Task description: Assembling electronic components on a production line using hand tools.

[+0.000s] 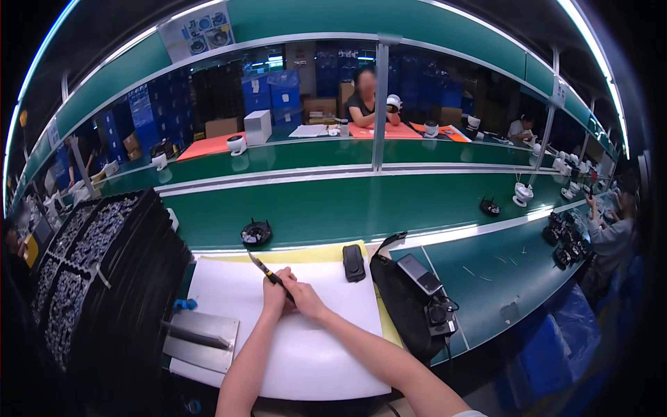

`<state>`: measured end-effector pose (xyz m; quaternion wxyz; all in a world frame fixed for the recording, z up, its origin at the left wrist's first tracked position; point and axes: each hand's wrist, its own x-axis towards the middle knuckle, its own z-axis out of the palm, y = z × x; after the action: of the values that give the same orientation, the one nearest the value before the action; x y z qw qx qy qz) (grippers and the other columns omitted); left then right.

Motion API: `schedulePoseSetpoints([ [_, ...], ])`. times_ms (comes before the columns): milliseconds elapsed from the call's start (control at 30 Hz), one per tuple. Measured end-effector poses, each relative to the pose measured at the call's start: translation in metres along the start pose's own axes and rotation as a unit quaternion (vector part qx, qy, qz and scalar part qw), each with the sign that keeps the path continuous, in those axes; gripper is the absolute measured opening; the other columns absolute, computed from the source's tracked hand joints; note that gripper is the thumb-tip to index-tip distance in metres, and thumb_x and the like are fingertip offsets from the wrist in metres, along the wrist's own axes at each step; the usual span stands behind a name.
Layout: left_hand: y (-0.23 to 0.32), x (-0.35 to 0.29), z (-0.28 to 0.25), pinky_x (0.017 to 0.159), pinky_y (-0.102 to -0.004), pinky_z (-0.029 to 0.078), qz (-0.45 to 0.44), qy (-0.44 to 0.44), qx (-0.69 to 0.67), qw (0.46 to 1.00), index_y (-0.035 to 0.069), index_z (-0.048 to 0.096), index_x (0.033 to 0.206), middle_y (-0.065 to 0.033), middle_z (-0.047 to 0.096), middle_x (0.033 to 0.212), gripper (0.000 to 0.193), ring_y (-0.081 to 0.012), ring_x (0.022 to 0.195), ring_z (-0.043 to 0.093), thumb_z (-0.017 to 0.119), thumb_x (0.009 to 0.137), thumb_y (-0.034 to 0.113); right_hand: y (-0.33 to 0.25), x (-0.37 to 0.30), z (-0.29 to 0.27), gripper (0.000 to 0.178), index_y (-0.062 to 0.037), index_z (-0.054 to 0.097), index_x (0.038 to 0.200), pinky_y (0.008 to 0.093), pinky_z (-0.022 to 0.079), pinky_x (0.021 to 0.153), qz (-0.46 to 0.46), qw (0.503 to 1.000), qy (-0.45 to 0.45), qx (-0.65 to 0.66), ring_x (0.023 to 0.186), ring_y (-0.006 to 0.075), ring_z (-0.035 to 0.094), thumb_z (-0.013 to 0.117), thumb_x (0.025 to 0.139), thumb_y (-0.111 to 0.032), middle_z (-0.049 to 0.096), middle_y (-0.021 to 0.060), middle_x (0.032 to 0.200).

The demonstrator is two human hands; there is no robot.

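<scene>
Both my left hand (pixel 273 295) and my right hand (pixel 304 298) are pressing together in the head view, closing around the handle of a slim black-and-yellow tool (pixel 269 274); I cannot tell which fingers are pinching it. Its pale tip is pointing up-left, near the far edge of my white sheet (pixel 319 361). A black case (pixel 353 263) is lying to the right, a metal plate (pixel 196 352) to the left.

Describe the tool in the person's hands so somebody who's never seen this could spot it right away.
Find the large white sheet on the green bench. Toward its upper left, the left hand and right hand meet around a slim tool pointing up and left. Its yellow-and-black handle sets it apart from the stubby black case to the right.
</scene>
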<state>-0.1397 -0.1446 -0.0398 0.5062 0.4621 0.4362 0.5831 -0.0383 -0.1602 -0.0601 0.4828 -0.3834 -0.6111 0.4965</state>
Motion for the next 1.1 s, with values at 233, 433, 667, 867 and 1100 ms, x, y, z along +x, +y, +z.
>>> schedulePoseSetpoints([
  [233, -0.006, 0.003, 0.012, 0.051, -0.0259, 0.038, -0.045, 0.062, -0.081, 0.994, 0.002, 0.056, 0.064, -0.0033, 0.054, 0.059, 0.031, -0.0121, 0.053, 0.048, 0.054, 0.087, 0.023, 0.007, 0.009, 0.001, 0.047, -0.0002, 0.060, 0.084, 0.0228, 0.035, 0.050, -0.001, 1.000, 0.017, 0.015, 0.058, 0.0076, 0.044, 0.037, 0.096, -0.039, 0.050, -0.0006, 0.065],
  [433, 0.013, 0.002, 0.007, 0.049, -0.0261, 0.039, 0.037, 0.077, 0.011, 0.996, -0.001, 0.057, 0.066, -0.0052, 0.055, 0.059, 0.031, -0.0111, 0.054, 0.049, 0.058, 0.087, 0.023, -0.003, 0.014, 0.004, 0.042, 0.0000, 0.060, 0.093, 0.0213, 0.036, 0.052, 0.004, 1.000, 0.009, 0.022, 0.062, 0.0069, 0.045, 0.039, 0.096, -0.037, 0.051, -0.0009, 0.068],
  [667, 0.010, 0.004, 0.006, 0.031, -0.0232, 0.028, -0.065, 0.012, -0.037, 0.997, 0.000, 0.061, 0.070, -0.0010, 0.051, 0.050, 0.026, -0.0078, 0.033, 0.039, 0.050, 0.085, 0.019, 0.011, 0.028, -0.015, 0.053, -0.0044, 0.061, 0.084, 0.0245, 0.043, 0.057, 0.099, 0.987, -0.021, 0.129, 0.062, 0.0124, 0.055, 0.037, 0.093, -0.051, 0.058, 0.0037, 0.068],
  [867, 0.013, -0.001, -0.021, 0.033, -0.0217, 0.029, -0.200, -0.184, -0.220, 0.937, 0.014, 0.035, 0.054, -0.0050, 0.059, 0.065, 0.036, -0.0074, 0.036, 0.037, 0.046, 0.085, 0.028, -0.018, 0.012, -0.024, 0.063, -0.0073, 0.058, 0.076, 0.0279, 0.047, 0.065, 0.219, 0.863, -0.178, 0.419, 0.066, 0.0172, 0.059, 0.030, 0.089, -0.063, 0.062, 0.0070, 0.075],
  [1100, 0.022, -0.010, -0.012, 0.060, -0.0271, 0.050, -0.235, -0.217, -0.247, 0.915, 0.001, 0.062, 0.092, -0.0129, 0.065, 0.090, 0.029, -0.0167, 0.074, 0.061, 0.049, 0.087, 0.026, -0.029, 0.007, -0.023, 0.056, -0.0079, 0.054, 0.101, 0.0281, 0.045, 0.069, 0.216, 0.811, -0.249, 0.484, 0.078, 0.0168, 0.057, 0.032, 0.091, -0.059, 0.060, 0.0078, 0.093],
])
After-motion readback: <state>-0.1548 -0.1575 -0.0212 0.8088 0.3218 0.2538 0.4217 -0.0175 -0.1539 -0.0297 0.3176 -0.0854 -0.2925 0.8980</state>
